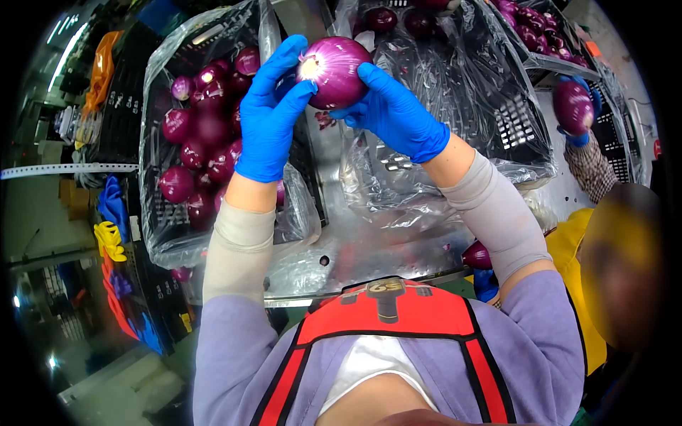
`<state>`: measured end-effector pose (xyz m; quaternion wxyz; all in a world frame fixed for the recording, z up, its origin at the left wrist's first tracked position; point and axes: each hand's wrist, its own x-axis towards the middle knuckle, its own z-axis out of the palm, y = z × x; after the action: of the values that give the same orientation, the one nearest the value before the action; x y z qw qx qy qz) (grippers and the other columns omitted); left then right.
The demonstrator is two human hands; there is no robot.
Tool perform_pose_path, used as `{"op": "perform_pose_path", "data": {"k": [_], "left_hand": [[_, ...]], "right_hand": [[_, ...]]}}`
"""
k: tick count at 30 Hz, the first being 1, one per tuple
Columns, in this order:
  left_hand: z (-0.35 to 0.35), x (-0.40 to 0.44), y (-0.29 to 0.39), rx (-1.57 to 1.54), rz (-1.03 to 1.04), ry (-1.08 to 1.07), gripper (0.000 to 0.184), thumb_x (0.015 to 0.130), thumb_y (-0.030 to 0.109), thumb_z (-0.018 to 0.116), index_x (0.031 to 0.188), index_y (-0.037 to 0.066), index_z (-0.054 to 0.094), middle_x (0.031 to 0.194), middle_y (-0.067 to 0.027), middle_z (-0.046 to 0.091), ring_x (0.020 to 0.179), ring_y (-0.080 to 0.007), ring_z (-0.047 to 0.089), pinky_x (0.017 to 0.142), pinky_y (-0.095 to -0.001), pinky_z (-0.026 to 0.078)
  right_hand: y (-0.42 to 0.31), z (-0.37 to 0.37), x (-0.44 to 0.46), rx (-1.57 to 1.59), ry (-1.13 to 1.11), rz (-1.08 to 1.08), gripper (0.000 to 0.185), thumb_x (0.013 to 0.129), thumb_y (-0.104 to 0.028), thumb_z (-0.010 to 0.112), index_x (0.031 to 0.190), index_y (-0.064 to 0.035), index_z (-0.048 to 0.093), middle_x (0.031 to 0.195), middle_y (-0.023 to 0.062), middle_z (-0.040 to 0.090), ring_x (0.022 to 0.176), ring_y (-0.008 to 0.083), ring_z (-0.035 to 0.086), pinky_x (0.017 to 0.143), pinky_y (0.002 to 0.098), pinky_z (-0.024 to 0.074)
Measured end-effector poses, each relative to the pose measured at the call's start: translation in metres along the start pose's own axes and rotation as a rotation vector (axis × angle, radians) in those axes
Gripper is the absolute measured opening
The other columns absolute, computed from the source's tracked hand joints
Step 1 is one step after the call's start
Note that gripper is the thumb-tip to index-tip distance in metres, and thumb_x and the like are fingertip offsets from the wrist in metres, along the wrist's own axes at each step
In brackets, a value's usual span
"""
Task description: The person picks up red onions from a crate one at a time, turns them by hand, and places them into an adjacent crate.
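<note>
A large peeled purple onion (341, 74) is held up between my two blue-gloved hands, its pale root end facing left. My left hand (273, 106) grips its left side with thumb and fingers. On the right side, my right hand (398, 106) holds it with the thumb on top and fingers beneath. Under and left of my left hand is a black crate lined with clear plastic (160, 92), holding several shiny purple onions (206, 128). A second plastic-lined crate (462, 92) lies to the right, with a few onions (420, 23) at its far end.
Metal table (334, 263) runs beneath the crates. Another crate of onions (533, 32) stands at the upper right. A co-worker at the right holds an onion (572, 108) in a blue glove; another onion (477, 255) is near my right elbow. Coloured gloves (110, 241) hang at the left.
</note>
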<state>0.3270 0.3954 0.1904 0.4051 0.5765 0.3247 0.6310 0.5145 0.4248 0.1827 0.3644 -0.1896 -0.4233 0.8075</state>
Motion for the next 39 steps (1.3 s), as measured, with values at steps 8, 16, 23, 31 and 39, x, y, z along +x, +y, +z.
{"op": "perform_pose_path", "data": {"k": [8, 16, 23, 31, 39], "left_hand": [[-0.012, -0.004, -0.015, 0.082, -0.088, 0.058, 0.049, 0.081, -0.005, 0.062, 0.128, 0.000, 0.047, 0.137, -0.0157, 0.043, 0.119, -0.0274, 0.050, 0.086, -0.0318, 0.050], [-0.007, -0.001, 0.004, 0.861, 0.209, -0.020, 0.044, 0.077, 0.001, 0.069, 0.120, 0.003, 0.057, 0.129, -0.0127, 0.053, 0.119, -0.0253, 0.050, 0.102, -0.0371, 0.038], [-0.002, 0.000, 0.011, 0.836, 0.124, 0.034, 0.044, 0.075, 0.003, 0.071, 0.118, 0.004, 0.060, 0.126, -0.0128, 0.055, 0.119, -0.0244, 0.051, 0.102, -0.0360, 0.038], [-0.005, -0.003, 0.008, 0.773, 0.073, 0.028, 0.049, 0.077, -0.004, 0.066, 0.125, 0.002, 0.054, 0.130, -0.0101, 0.054, 0.121, -0.0203, 0.049, 0.104, -0.0337, 0.035], [-0.005, -0.003, 0.009, 0.780, 0.081, 0.004, 0.049, 0.077, -0.003, 0.067, 0.125, 0.002, 0.054, 0.129, -0.0102, 0.054, 0.121, -0.0204, 0.049, 0.104, -0.0337, 0.035]], "right_hand": [[-0.043, -0.034, 0.008, 0.168, 0.262, -0.463, 0.049, 0.088, -0.042, 0.059, 0.122, -0.0069, 0.052, 0.107, 0.0086, 0.063, 0.086, 0.0195, 0.063, 0.071, 0.0297, 0.0501], [-0.181, -0.252, 0.007, -0.661, 1.036, -1.000, 0.042, 0.080, -0.020, 0.073, 0.112, -0.0026, 0.052, 0.103, 0.0091, 0.060, 0.090, 0.0169, 0.057, 0.078, 0.0287, 0.0482], [-0.222, -0.369, -0.041, -1.632, 1.529, -0.345, 0.090, 0.069, -0.058, 0.070, 0.133, -0.0012, 0.043, 0.128, 0.0195, 0.053, 0.116, 0.0314, 0.053, 0.095, 0.0406, 0.0448], [-0.229, -0.369, -0.039, -1.854, 1.353, 0.339, 0.106, 0.062, -0.068, 0.068, 0.144, -0.0121, 0.030, 0.138, 0.0221, 0.042, 0.126, 0.0367, 0.044, 0.104, 0.0438, 0.0365], [-0.243, -0.392, -0.033, -1.901, 1.215, 0.489, 0.101, 0.066, -0.064, 0.067, 0.142, -0.0086, 0.032, 0.138, 0.0223, 0.041, 0.126, 0.0357, 0.044, 0.104, 0.0429, 0.0360]]}}
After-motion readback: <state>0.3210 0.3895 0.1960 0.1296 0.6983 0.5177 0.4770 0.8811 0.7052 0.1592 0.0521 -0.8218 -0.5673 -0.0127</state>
